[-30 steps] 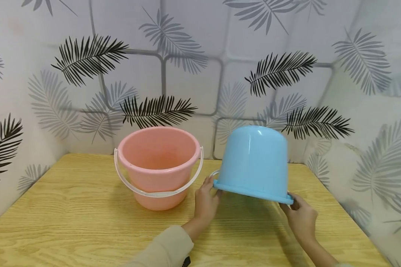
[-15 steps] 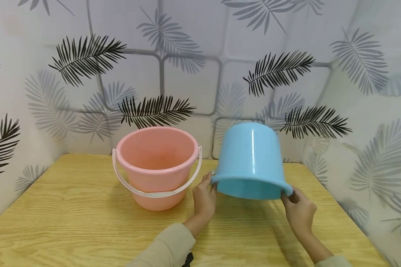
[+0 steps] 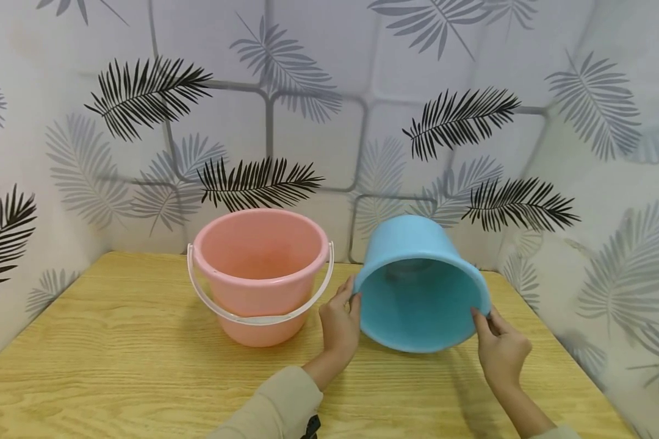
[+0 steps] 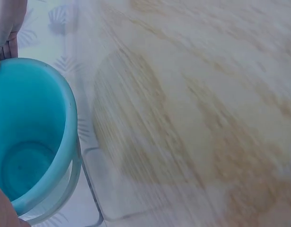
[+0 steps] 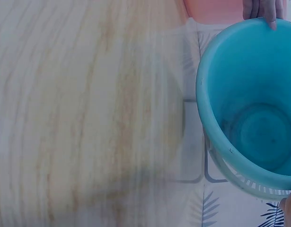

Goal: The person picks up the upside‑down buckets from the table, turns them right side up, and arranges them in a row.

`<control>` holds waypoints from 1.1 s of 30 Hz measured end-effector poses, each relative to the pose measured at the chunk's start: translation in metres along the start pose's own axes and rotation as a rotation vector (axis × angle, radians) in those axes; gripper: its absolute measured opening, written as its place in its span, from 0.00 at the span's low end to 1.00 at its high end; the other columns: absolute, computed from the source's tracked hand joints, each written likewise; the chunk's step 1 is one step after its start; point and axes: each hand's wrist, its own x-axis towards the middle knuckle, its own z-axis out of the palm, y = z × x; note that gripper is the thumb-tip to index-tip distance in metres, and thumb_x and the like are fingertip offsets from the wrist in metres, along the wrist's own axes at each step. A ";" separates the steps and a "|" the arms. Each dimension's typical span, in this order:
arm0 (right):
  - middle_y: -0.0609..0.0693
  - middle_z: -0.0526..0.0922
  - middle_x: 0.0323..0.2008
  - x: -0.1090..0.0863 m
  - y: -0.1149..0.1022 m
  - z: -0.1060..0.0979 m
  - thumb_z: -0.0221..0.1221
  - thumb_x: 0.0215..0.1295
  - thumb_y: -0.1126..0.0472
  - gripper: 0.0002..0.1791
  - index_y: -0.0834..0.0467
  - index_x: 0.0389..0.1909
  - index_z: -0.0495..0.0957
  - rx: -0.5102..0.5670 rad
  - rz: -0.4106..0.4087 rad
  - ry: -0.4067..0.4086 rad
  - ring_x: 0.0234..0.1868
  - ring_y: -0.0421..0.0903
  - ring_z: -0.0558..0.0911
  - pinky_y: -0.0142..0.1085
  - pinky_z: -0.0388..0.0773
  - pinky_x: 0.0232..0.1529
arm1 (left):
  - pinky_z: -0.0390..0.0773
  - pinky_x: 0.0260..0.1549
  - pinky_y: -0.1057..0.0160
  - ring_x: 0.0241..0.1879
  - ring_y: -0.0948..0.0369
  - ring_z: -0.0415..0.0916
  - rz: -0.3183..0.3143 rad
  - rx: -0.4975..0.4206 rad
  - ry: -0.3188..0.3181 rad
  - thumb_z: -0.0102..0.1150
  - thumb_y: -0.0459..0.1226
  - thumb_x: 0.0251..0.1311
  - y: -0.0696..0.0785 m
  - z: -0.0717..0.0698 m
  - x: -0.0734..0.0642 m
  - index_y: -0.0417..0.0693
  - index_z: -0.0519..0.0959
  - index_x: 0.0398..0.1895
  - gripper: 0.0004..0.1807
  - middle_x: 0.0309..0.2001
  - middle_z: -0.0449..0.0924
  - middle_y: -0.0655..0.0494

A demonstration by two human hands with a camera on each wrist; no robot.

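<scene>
A blue bucket is tipped on its side above the table, its mouth facing me in the head view. My left hand grips the left side of its rim, and my right hand pinches the right side, thumb on the inner edge. Both wrist views look into the bucket, where the round bottom shows. Its white handle hangs behind the rim in the right wrist view. Left of it, a pink bucket stands upright with its white handle lowered across the front.
The wooden table carries both buckets and reaches back to a leaf-patterned wall. A second patterned wall runs along the table's right edge. A dark strap end shows near the left sleeve.
The blue bucket has turned from nearly upside down to tilted on its side, its mouth swinging up toward me. Both hands keep hold of the rim. The pink bucket stays in place.
</scene>
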 end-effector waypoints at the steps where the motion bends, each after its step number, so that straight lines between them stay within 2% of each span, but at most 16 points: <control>1: 0.73 0.78 0.36 0.001 -0.001 -0.001 0.62 0.53 0.74 0.15 0.76 0.43 0.77 -0.002 -0.001 0.004 0.30 0.10 0.69 0.09 0.67 0.27 | 0.81 0.39 0.59 0.46 0.49 0.80 0.001 -0.014 -0.002 0.60 0.26 0.54 0.001 0.000 0.000 0.31 0.77 0.50 0.18 0.46 0.80 0.38; 8: 0.69 0.79 0.38 0.014 -0.003 -0.006 0.63 0.53 0.72 0.16 0.75 0.43 0.77 -0.004 0.000 0.002 0.30 0.12 0.72 0.09 0.68 0.28 | 0.81 0.37 0.59 0.45 0.48 0.79 0.012 -0.061 0.012 0.62 0.26 0.52 0.004 -0.003 0.005 0.30 0.78 0.48 0.18 0.45 0.79 0.35; 11: 0.45 0.83 0.36 0.017 -0.002 -0.007 0.64 0.52 0.71 0.16 0.72 0.44 0.77 0.019 0.002 -0.023 0.29 0.14 0.74 0.10 0.70 0.27 | 0.81 0.37 0.59 0.45 0.48 0.80 0.014 -0.071 0.012 0.62 0.27 0.52 0.005 -0.005 0.007 0.31 0.78 0.48 0.18 0.45 0.79 0.36; 13: 0.29 0.79 0.34 0.019 -0.001 -0.009 0.64 0.52 0.72 0.17 0.72 0.44 0.77 0.052 0.009 -0.045 0.30 0.15 0.75 0.11 0.71 0.28 | 0.81 0.38 0.59 0.46 0.49 0.79 0.008 -0.087 0.004 0.62 0.27 0.52 0.005 -0.006 0.007 0.31 0.78 0.49 0.18 0.46 0.79 0.37; 15: 0.19 0.72 0.33 0.020 -0.001 -0.011 0.64 0.51 0.73 0.18 0.71 0.46 0.77 0.077 0.027 -0.067 0.31 0.16 0.76 0.13 0.72 0.28 | 0.81 0.39 0.59 0.47 0.48 0.78 0.007 -0.107 0.000 0.62 0.27 0.52 0.007 -0.006 0.008 0.31 0.78 0.49 0.18 0.46 0.79 0.37; 17: 0.26 0.75 0.37 0.022 -0.002 -0.012 0.63 0.51 0.75 0.20 0.72 0.47 0.75 0.114 0.042 -0.090 0.33 0.18 0.77 0.14 0.73 0.30 | 0.80 0.40 0.59 0.48 0.48 0.78 0.005 -0.125 -0.005 0.62 0.27 0.52 0.007 -0.007 0.009 0.31 0.77 0.49 0.18 0.47 0.78 0.37; 20: 0.44 0.77 0.42 0.026 -0.007 -0.014 0.63 0.51 0.76 0.22 0.73 0.49 0.73 0.122 0.049 -0.117 0.36 0.18 0.77 0.15 0.74 0.32 | 0.81 0.39 0.60 0.47 0.48 0.78 0.018 -0.142 -0.010 0.62 0.27 0.52 0.007 -0.008 0.013 0.31 0.77 0.49 0.18 0.47 0.78 0.38; 22: 0.56 0.75 0.46 0.028 -0.010 -0.016 0.63 0.51 0.76 0.23 0.73 0.51 0.72 0.119 0.047 -0.140 0.38 0.18 0.76 0.15 0.74 0.34 | 0.81 0.38 0.61 0.47 0.49 0.78 0.033 -0.147 -0.016 0.62 0.27 0.52 0.007 -0.009 0.016 0.31 0.77 0.49 0.18 0.47 0.78 0.38; 23: 0.58 0.75 0.47 0.029 -0.011 -0.017 0.63 0.51 0.75 0.24 0.72 0.52 0.72 0.114 0.051 -0.153 0.38 0.17 0.76 0.15 0.74 0.34 | 0.81 0.37 0.61 0.47 0.49 0.78 0.038 -0.151 -0.021 0.62 0.27 0.53 0.007 -0.011 0.017 0.31 0.77 0.49 0.18 0.48 0.78 0.38; 26: 0.51 0.76 0.48 0.032 -0.013 -0.019 0.63 0.51 0.75 0.26 0.71 0.54 0.71 0.117 0.052 -0.188 0.40 0.17 0.76 0.16 0.74 0.35 | 0.82 0.35 0.62 0.46 0.50 0.79 0.057 -0.153 -0.040 0.63 0.28 0.53 0.008 -0.014 0.022 0.31 0.77 0.49 0.19 0.48 0.78 0.39; 30: 0.35 0.75 0.47 0.037 -0.012 -0.024 0.63 0.50 0.77 0.27 0.72 0.54 0.70 0.160 0.041 -0.221 0.41 0.19 0.77 0.17 0.75 0.37 | 0.81 0.27 0.69 0.35 0.54 0.83 0.061 -0.182 -0.075 0.63 0.30 0.53 0.009 -0.016 0.027 0.32 0.78 0.49 0.19 0.47 0.79 0.40; 33: 0.29 0.74 0.44 0.040 -0.010 -0.030 0.62 0.51 0.78 0.28 0.74 0.55 0.68 0.196 0.035 -0.262 0.41 0.20 0.77 0.17 0.75 0.36 | 0.81 0.29 0.72 0.35 0.53 0.83 0.039 -0.254 -0.119 0.63 0.31 0.54 0.010 -0.017 0.030 0.31 0.77 0.49 0.19 0.47 0.79 0.38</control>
